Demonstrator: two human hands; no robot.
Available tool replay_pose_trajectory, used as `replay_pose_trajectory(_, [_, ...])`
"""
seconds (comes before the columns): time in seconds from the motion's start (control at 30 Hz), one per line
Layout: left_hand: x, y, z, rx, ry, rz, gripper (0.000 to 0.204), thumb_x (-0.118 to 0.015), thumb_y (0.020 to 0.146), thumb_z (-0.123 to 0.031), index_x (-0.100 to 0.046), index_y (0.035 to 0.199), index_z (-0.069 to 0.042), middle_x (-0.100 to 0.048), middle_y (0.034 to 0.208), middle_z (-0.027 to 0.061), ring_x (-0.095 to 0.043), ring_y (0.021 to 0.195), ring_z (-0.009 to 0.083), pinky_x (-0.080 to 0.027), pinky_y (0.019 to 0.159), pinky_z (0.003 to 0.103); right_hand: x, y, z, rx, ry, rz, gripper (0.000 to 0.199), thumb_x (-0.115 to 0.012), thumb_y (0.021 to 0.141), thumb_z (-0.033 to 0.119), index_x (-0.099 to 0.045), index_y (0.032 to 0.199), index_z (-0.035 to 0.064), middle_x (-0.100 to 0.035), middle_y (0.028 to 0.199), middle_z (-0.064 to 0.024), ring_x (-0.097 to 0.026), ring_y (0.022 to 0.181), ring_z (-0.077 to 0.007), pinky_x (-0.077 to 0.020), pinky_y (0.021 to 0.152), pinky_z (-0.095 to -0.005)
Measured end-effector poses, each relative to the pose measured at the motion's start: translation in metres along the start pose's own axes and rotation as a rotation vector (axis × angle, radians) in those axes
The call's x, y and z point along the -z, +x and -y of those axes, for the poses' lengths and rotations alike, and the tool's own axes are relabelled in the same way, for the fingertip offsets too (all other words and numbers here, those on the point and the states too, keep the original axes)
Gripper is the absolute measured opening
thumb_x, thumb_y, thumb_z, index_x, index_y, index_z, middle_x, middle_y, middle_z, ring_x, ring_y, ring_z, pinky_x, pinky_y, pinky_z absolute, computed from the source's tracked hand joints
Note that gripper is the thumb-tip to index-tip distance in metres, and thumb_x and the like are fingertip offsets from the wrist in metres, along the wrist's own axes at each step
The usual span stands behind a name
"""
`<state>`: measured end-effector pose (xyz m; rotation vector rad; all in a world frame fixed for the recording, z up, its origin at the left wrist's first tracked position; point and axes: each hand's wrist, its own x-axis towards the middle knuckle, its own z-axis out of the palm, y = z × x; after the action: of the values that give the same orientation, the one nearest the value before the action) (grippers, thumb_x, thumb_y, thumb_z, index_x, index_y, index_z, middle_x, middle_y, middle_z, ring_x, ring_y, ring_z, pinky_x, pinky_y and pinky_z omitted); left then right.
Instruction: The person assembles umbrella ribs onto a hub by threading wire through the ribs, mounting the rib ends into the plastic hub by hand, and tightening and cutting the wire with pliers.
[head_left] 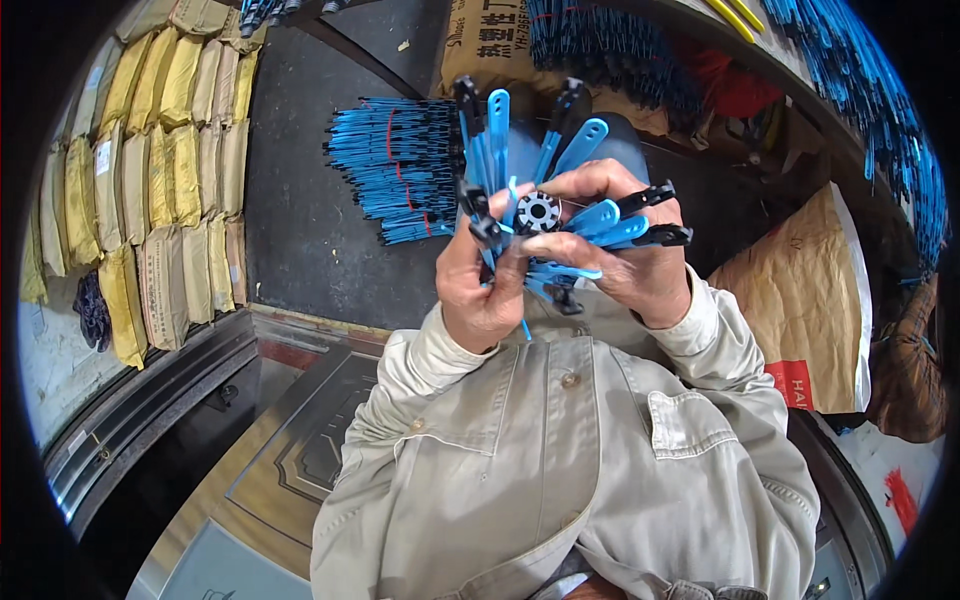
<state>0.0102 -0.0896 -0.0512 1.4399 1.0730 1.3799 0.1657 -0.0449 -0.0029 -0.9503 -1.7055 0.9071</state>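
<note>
In front of my chest my two hands hold a bundle of blue plastic strips (pixel 497 125) with black jointed ends, fanned out around a round slotted hub (pixel 538 211) in grey and black. My left hand (pixel 474 288) is closed on the left side of the bundle, its fingers partly behind the strips. From the right, my right hand (pixel 640 262) reaches in with thumb and forefinger bent around the hub's edge; blue strips stick out between them. What the right fingertips press on is partly hidden.
Bundled blue rods (pixel 392 165) with red bands lie beyond my left hand on the dark surface (pixel 300 270). More blue rods (pixel 850 80) stand at far right. Yellow and tan packages (pixel 160 180) are stacked at left. A brown paper sack (pixel 805 290) stands at right.
</note>
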Motion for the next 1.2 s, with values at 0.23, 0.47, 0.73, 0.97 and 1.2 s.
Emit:
replay_pose_trajectory(0.23, [-0.009,0.000,-0.008,-0.197,0.162,-0.079,0.038,-0.061,0.081,-0.006,-0.049,0.117,0.004,-0.058,0.106,0.0164,-0.061,0.091,0.0241,-0.046,0.080,0.030,0.003,-0.001,0.002,-0.023,-0.009,0.077,0.030,-0.078,0.067,0.019,-0.063,0.086,0.0028,-0.061,0.074,-0.0029,-0.056,0.064,-0.0137,-0.0450,0.057,-0.0275])
replay_pose_trajectory(0.47, [0.003,0.002,-0.012,-0.105,0.043,0.026,0.045,-0.073,0.073,-0.008,-0.054,0.113,0.003,-0.061,0.097,0.0114,-0.061,0.086,0.0202,-0.046,0.078,0.029,0.011,0.004,0.003,-0.161,0.348,0.240,0.028,-0.076,0.072,0.018,-0.062,0.089,-0.0009,-0.063,0.081,-0.0062,-0.061,0.075,-0.0128,-0.0491,0.065,-0.0274])
replay_pose_trajectory(0.73, [0.039,0.020,-0.008,0.044,-0.340,0.426,0.038,-0.080,0.066,-0.021,-0.063,0.092,0.000,-0.062,0.093,0.0094,-0.058,0.082,0.0180,-0.044,0.075,0.030,0.021,-0.008,-0.012,-0.559,0.693,0.576,0.015,-0.065,0.082,0.011,-0.065,0.087,-0.0031,-0.065,0.080,-0.0088,-0.059,0.068,-0.0122,-0.0475,0.059,-0.0276])
replay_pose_trajectory(0.97, [0.037,0.023,-0.004,-0.227,-0.054,0.371,0.038,-0.081,0.065,-0.024,-0.063,0.090,-0.001,-0.063,0.087,0.0078,-0.058,0.080,0.0219,-0.042,0.074,0.034,0.004,-0.011,-0.011,-0.081,0.299,0.511,0.010,-0.066,0.080,0.011,-0.067,0.078,0.0010,-0.062,0.068,-0.0090,-0.058,0.062,-0.0185,-0.0445,0.054,-0.0300])
replay_pose_trajectory(1.2, [0.025,0.019,-0.018,-0.279,0.071,0.202,0.037,-0.081,0.065,-0.022,-0.062,0.090,-0.004,-0.062,0.085,0.0065,-0.058,0.079,0.0221,-0.042,0.073,0.035,-0.001,-0.015,-0.017,0.013,0.259,0.457,0.017,-0.067,0.079,0.015,-0.064,0.076,-0.0017,-0.064,0.070,-0.0123,-0.064,0.061,-0.0227,-0.0464,0.054,-0.0265])
